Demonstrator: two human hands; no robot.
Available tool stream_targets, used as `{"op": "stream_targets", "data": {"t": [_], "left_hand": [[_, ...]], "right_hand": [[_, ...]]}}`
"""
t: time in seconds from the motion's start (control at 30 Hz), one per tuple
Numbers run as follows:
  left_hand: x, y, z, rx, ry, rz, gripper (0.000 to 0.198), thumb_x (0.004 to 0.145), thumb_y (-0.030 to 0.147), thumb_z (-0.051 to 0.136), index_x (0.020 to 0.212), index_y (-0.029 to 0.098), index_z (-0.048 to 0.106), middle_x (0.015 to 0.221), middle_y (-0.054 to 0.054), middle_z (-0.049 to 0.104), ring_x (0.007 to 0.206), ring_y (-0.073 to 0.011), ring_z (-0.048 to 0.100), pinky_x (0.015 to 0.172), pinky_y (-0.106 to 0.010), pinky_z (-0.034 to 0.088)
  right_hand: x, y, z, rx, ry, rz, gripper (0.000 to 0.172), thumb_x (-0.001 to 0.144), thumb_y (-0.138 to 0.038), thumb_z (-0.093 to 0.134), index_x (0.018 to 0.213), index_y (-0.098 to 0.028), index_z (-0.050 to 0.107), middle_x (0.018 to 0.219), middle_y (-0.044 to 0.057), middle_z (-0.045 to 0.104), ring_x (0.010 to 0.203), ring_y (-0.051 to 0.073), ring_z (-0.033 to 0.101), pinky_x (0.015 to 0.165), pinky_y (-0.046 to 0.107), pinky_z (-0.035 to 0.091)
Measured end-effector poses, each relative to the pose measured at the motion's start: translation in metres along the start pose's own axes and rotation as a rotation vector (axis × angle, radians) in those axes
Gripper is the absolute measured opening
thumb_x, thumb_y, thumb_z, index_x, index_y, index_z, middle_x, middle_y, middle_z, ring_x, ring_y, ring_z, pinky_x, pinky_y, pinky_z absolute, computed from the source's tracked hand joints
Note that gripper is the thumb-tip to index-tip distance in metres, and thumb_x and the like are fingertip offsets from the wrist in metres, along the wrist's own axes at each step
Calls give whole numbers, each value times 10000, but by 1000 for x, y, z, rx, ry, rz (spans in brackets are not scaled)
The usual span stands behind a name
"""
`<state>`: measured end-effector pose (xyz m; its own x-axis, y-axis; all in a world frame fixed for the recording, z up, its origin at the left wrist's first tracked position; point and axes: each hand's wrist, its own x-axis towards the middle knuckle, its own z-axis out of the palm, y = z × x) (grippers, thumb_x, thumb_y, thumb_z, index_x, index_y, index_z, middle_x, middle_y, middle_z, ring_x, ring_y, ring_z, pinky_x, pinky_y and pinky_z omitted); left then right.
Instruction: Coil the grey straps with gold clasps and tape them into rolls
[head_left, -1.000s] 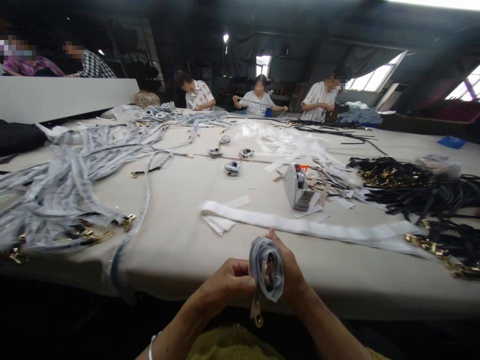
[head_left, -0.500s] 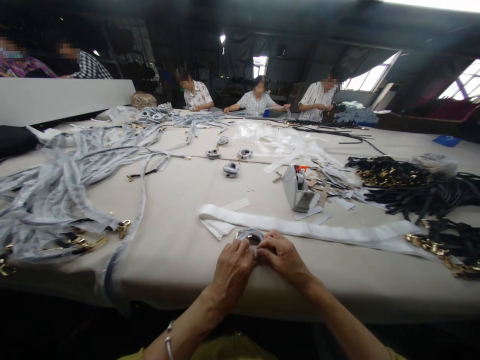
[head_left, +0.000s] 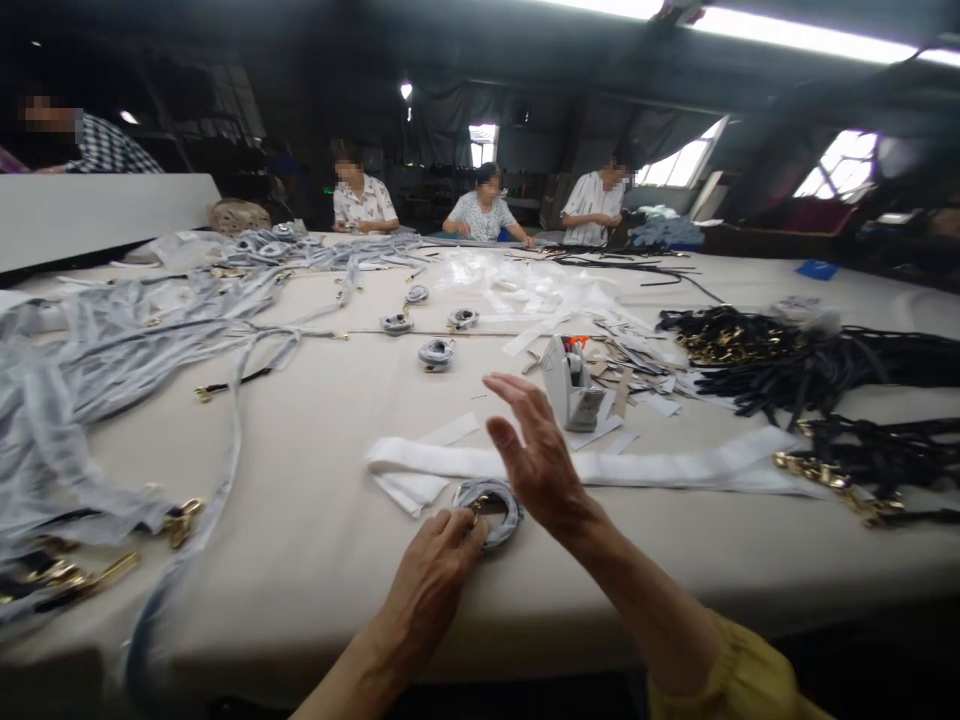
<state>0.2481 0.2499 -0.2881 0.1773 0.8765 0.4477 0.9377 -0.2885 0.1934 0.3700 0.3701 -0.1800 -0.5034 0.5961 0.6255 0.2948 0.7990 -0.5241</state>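
A coiled strap [head_left: 510, 520], wrapped in greyish film with a gold clasp inside the ring, lies on the table near its front edge. My left hand [head_left: 439, 565] is closed on the left side of this coil, the fingertips by the clasp. Raised above and beyond the coil, my right hand [head_left: 536, 455] is open with fingers apart, holding nothing. A white tape dispenser [head_left: 570, 385] with an orange part stands just past my right fingers. Behind my right hand, a long white strip [head_left: 667, 468] lies folded across the table.
Several finished-looking coils [head_left: 436, 354] sit beyond, mid-table. Film-wrapped straps [head_left: 67, 400] with gold clasps heap on the left. Black straps [head_left: 795, 360] with gold hardware pile on the right. Paper scraps [head_left: 637, 370] lie behind the dispenser. Several people [head_left: 484, 210] work at the far side.
My right hand has left the coil and lifted forward toward the tape dispenser, its fingers opening. My left hand stays on the coil. The camera view has turned right.
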Motion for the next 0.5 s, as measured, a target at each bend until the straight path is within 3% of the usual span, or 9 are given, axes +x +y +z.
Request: {"op": "stream_targets", "data": {"t": [0.1,0.23,0.37,0.5], "left_hand": [[-1,-7,7,-49,81,45,342,928,88,411,1147,226,634,948,-43,664,800,-190,592,758,-310,536],[-4,-13,10,-17,193,159,284,957,151,413,1129,189,637,913,-59,678,799,-190,613,745,-289,543],[-5,-14,8,131,234,226,406,928,68,342,1221,187,597,937,-60,701,776,-182,624,729,-280,529],[-6,-11,9,332,199,197,535,832,-28,347,1250,206,586,1093,-69,706,888,-211,645,775,-328,505]], "right_hand": [[-9,19,45,-185,-81,-100,515,952,-445,477,1397,-186,459,1436,141,489,1395,333,331,1174,576,191],[-32,52,84,-256,-217,-117,451,926,-390,539,1333,-197,522,1407,131,532,1389,317,352,1191,591,151],[-36,55,75,-110,-96,-25,372,934,-327,508,1287,-217,547,1294,108,618,1298,268,474,1173,546,241],[-38,78,27,-98,22,168,294,984,-334,394,1065,-204,646,1080,97,699,1058,209,625,971,375,483]]}}
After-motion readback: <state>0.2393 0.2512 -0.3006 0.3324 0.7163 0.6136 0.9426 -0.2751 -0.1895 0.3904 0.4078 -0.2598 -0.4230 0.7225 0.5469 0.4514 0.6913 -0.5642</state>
